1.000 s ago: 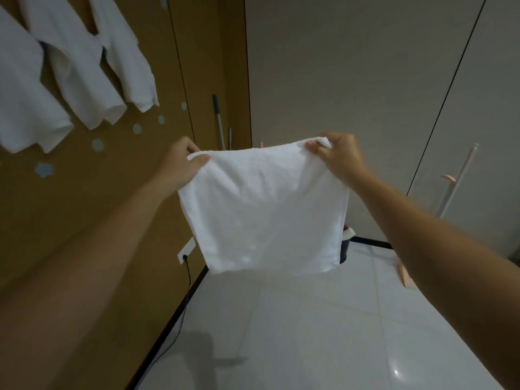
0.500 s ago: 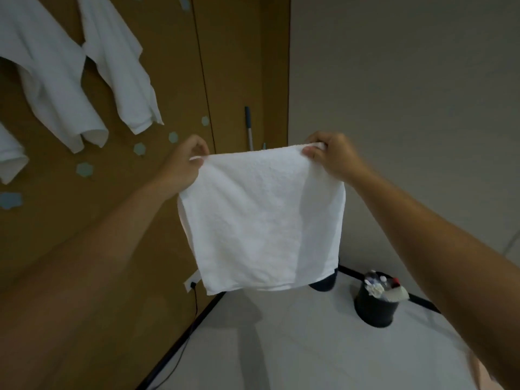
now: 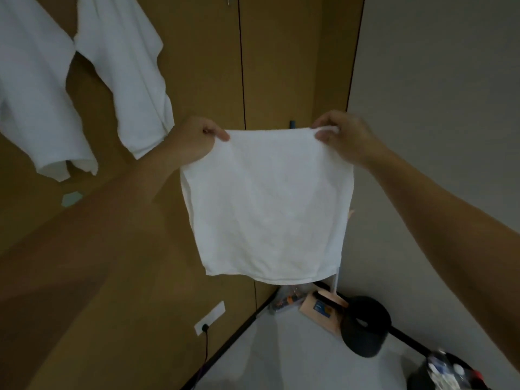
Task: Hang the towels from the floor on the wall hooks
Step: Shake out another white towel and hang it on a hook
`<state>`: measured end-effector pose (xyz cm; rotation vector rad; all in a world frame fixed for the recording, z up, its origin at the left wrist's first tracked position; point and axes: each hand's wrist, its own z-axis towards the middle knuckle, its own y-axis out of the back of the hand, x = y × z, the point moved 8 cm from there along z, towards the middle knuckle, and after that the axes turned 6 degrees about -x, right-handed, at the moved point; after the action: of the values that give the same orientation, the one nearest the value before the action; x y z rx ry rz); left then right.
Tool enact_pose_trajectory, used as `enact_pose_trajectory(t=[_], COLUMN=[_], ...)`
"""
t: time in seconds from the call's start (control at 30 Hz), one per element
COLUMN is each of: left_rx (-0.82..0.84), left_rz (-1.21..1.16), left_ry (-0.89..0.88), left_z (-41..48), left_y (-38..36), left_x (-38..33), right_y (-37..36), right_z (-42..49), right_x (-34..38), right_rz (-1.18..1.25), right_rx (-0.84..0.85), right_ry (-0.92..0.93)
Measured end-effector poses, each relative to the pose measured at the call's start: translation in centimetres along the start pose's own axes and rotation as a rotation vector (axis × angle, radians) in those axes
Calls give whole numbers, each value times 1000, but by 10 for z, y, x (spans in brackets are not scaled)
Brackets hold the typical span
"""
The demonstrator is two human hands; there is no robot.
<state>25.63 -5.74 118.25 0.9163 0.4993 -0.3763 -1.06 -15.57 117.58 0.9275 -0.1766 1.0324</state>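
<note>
I hold a white towel [image 3: 267, 204] spread flat in front of me by its two top corners. My left hand [image 3: 194, 139] pinches the left corner and my right hand [image 3: 346, 136] pinches the right corner. The towel hangs straight down in the air, facing the corner of the room. Two other white towels [image 3: 132, 74] [image 3: 36, 102] hang on the brown wall at the upper left. A small metal hook [image 3: 229, 0] shows at the top edge of that wall, above and left of the held towel.
A wall socket [image 3: 209, 318] with a black cable sits low on the brown wall. On the pale floor in the corner lie a black round container [image 3: 365, 325], a tan box [image 3: 320, 311] and a dark bin [image 3: 444, 372] with bottles.
My view has swung left toward the brown wall and the room corner. The held towel stays stretched between both hands. The hanging towels now look larger and nearer.
</note>
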Motion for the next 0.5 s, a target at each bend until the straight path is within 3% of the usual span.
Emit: enact_pose_trajectory(t=[0.23,0.5], left_rx=[1,-77], left_rz=[104,270], left_ry=[108,206], left_z=[91,161], left_y=[-37,-58], left_x=[35,46], right_y=[-64,-124], right_z=[93,200], right_x=[-46,-82], right_rz=[-15,152], right_rx=[128,308], right_ry=[91,195])
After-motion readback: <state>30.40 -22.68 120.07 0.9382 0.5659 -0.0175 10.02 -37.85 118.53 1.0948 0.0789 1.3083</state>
